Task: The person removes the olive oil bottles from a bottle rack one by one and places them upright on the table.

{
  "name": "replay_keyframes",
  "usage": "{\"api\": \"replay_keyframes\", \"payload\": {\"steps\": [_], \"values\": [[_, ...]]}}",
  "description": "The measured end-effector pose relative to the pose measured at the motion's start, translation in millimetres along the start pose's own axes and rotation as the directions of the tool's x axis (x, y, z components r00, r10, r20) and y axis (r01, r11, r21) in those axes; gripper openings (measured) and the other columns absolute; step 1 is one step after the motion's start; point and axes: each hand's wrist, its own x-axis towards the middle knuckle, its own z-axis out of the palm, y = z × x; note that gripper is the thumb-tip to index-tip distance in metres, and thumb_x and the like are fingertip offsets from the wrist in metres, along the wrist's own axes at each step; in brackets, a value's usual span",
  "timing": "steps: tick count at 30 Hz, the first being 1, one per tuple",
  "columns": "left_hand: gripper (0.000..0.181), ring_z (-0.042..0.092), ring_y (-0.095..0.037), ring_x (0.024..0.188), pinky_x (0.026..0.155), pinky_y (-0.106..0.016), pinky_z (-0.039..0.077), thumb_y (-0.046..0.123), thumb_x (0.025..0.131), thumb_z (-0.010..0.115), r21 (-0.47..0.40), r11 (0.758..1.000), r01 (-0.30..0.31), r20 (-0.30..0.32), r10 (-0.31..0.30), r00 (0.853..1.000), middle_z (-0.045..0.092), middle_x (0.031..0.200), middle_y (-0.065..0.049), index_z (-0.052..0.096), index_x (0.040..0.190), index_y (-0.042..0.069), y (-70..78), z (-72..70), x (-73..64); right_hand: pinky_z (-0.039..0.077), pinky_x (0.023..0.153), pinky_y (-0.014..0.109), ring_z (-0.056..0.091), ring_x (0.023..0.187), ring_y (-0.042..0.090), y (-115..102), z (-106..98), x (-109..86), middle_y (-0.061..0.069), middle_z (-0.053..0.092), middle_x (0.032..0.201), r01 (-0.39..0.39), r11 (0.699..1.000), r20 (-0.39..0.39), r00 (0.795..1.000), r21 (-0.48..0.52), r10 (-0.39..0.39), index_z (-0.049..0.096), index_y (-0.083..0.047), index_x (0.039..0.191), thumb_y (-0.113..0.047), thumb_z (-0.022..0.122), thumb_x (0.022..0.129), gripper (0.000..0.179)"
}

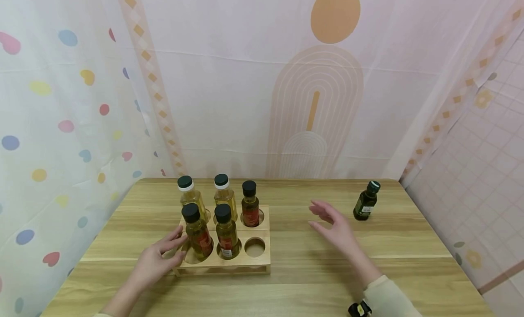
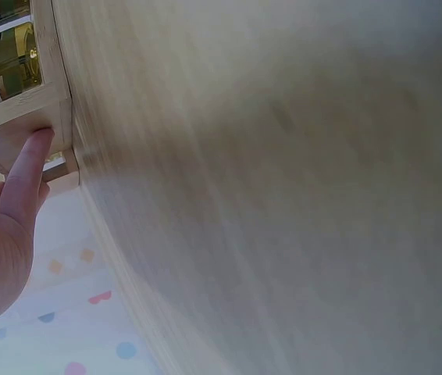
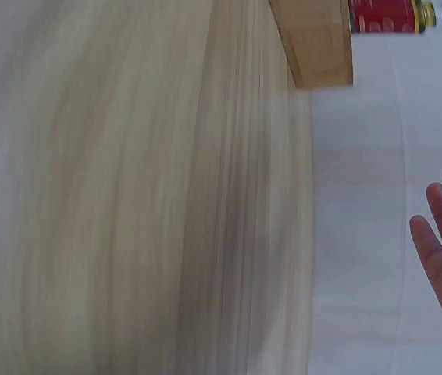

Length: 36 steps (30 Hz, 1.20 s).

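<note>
A two-tier wooden bottle rack (image 1: 262, 261) stands left of centre on the table, with round holes in its top. Three bottles fill the back row: two pale oil bottles (image 1: 191, 199) with white collars, and a black-capped bottle (image 1: 250, 205) with a red label. Two black-capped oil bottles (image 1: 198, 233) stand in front, left of an uncovered hole (image 1: 255, 247). My left hand (image 1: 153, 262) touches the rack's left end, a finger (image 2: 24, 176) extended against the side panel (image 2: 30, 133). Over the table, right of the rack, my right hand (image 1: 333, 226) hovers with fingers relaxed, holding nothing.
A small dark green bottle (image 1: 365, 201) stands at the back right of the wooden table (image 1: 311, 289), beyond my right hand. Patterned curtains (image 1: 229, 103) hang behind the table and along both sides. A black strapped device (image 1: 360, 309) sits at my right wrist.
</note>
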Motion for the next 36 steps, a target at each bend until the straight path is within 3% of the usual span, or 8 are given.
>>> {"api": "replay_keyframes", "payload": {"steps": [12,20,36], "values": [[0.044,0.043,-0.044,0.132,0.101,-0.060,0.038,0.017,0.090,0.074,0.007,1.000,0.019,0.009,-0.019,1.000,0.042,0.151,-0.014,0.064,0.128,-0.002,3.0,-1.5,0.3,0.047,0.102,0.041,0.061,0.117,0.029,-22,39,6.6,0.014,0.066,0.125,0.043,0.998,0.121,0.991,0.052,-0.049,0.057,-0.005,0.136,-0.004,0.079,0.083,0.057],[0.044,0.043,-0.045,0.132,0.101,-0.060,0.038,0.017,0.090,0.074,0.004,1.000,0.026,0.012,-0.026,1.000,0.042,0.151,-0.014,0.064,0.128,-0.002,4.5,-1.1,0.3,0.047,0.102,0.040,0.061,0.117,0.029,-32,62,10.3,0.014,0.065,0.126,0.115,0.988,0.175,0.976,0.105,-0.132,0.055,-0.001,0.137,-0.001,0.079,0.082,0.059],[0.043,0.042,-0.045,0.132,0.102,-0.061,0.037,0.017,0.090,0.074,-0.002,1.000,0.024,0.010,-0.024,1.000,0.043,0.151,-0.015,0.064,0.128,-0.003,2.7,-0.9,-1.2,0.044,0.105,0.032,0.057,0.124,0.019,-71,107,20.8,0.009,0.060,0.137,0.077,0.984,0.319,0.939,0.162,-0.126,0.052,-0.008,0.143,-0.009,0.079,0.085,0.064]]}}
